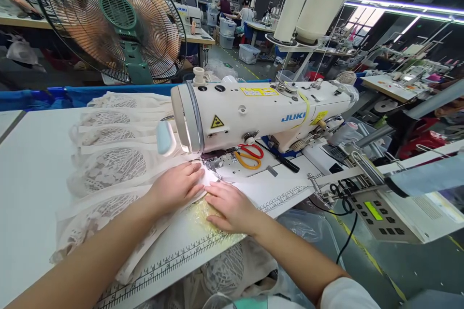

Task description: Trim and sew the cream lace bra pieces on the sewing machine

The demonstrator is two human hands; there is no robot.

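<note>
My left hand (177, 184) lies flat, fingers stretched out, on white fabric (205, 170) close to the needle area of a white sewing machine (232, 116). Just right of it, my right hand (232, 206) rests palm down with its fingers extended and thumb apart, fingertips at the near edge of that fabric. Under and beside the right hand is a yellowish patch (199, 215) on the tabletop. To the left, a row of off-white lace pieces (116, 166) runs joined towards the machine. The needle itself is hard to make out.
Red-handled and orange-handled scissors (248, 159) lie under the machine arm, beside a black tool (288, 161). A printed ruler (174, 263) follows the table's front edge. A large fan (123, 14) stands behind; a control box (384, 215) is at right. More lace hangs below the edge.
</note>
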